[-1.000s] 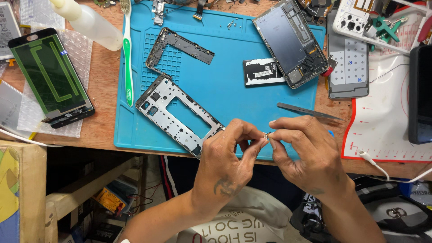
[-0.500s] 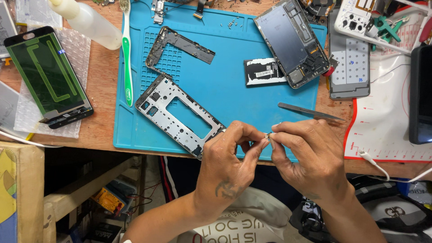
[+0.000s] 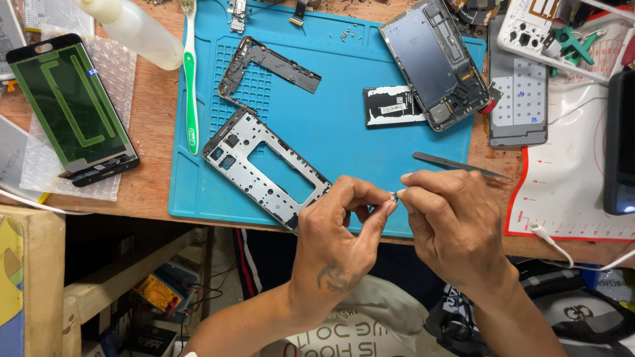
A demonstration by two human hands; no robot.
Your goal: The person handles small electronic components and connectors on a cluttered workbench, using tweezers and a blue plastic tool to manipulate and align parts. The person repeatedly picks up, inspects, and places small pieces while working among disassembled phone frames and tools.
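My left hand (image 3: 337,231) and my right hand (image 3: 453,221) meet at the near edge of a blue work mat (image 3: 344,132). Their fingertips pinch one tiny metal part (image 3: 393,197) between them. Just left of my left hand lies a silver phone mid-frame (image 3: 264,168) on the mat. Dark tweezers (image 3: 460,165) rest on the mat just beyond my right hand. Farther back lie a dark frame piece (image 3: 268,66), a small black battery (image 3: 395,106) and an opened phone body (image 3: 440,59).
A phone screen panel (image 3: 69,112) lies on bubble wrap at the left, beside a green toothbrush (image 3: 191,79) and a white bottle (image 3: 135,30). A grey phone back cover (image 3: 519,102), a white-and-red mat (image 3: 569,178) and a dark device (image 3: 620,142) sit at the right.
Both hands have stayed together on the tiny part, with only slight finger shifts. Everything on the mat is where it was.
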